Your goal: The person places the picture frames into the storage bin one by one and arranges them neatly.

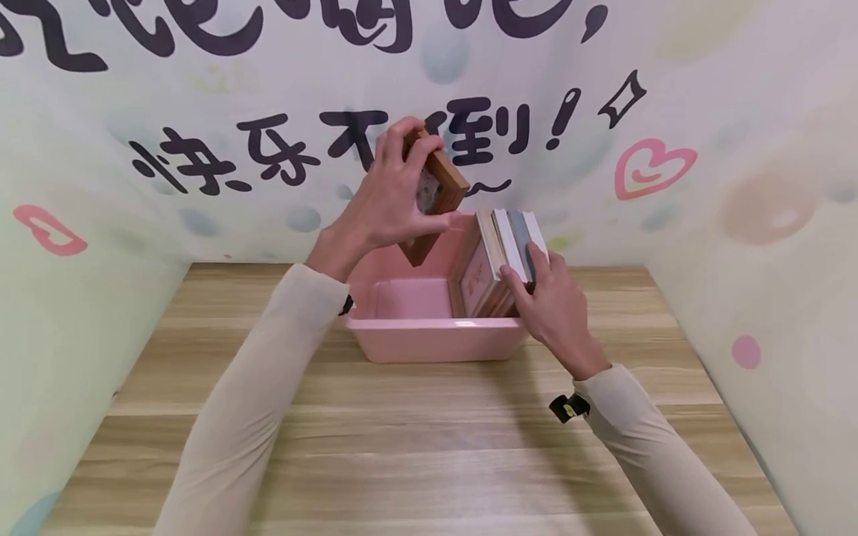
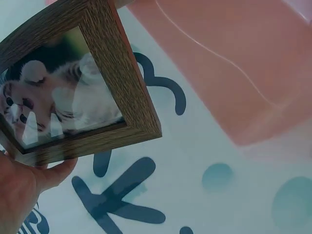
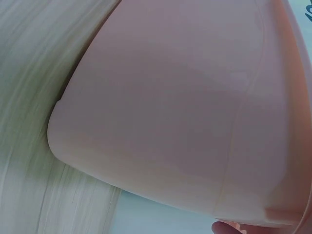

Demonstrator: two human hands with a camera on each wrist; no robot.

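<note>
My left hand grips a brown wooden picture frame, tilted above the left part of a pink plastic basin. In the left wrist view that picture frame shows a photo of a kitten behind its glass. My right hand rests on several frames standing on edge at the basin's right end, its fingers over their upper edges. They have white, wooden and grey-blue edges, and the nearest face is pinkish. Mostly the basin's outer wall fills the right wrist view, with one fingertip at the bottom edge.
The basin stands toward the back of a wood-grain table. Behind it rises a white wall with dark lettering and pastel spots, and side walls flank the table. A dark strap hangs at the right sleeve cuff.
</note>
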